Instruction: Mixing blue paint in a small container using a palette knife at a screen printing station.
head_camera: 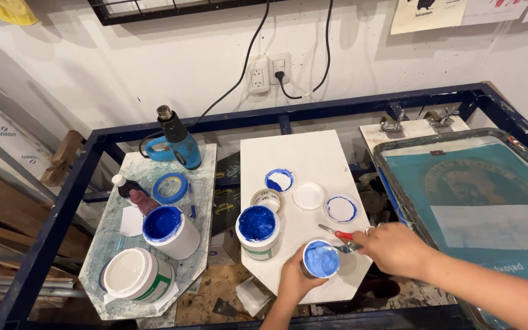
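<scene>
A small cup of light blue paint (321,259) stands at the near end of a white board (313,160). My left hand (295,280) grips the cup's side from below. My right hand (393,247) holds a metal tool with a red handle (339,236), its tip dipped at the cup's right rim. Just left of the cup is an open tub of dark blue paint (257,225). Behind it lie a tape roll (268,199) and three lids (308,196), two of them smeared blue.
A marbled board (203,183) on the left carries a blue heat gun (177,142), blue tape ring (170,187), small bottle (128,187), an open blue tub (169,230) and a closed white tub (135,275). A teal printing screen (484,201) lies right, inside a dark blue metal frame (62,208).
</scene>
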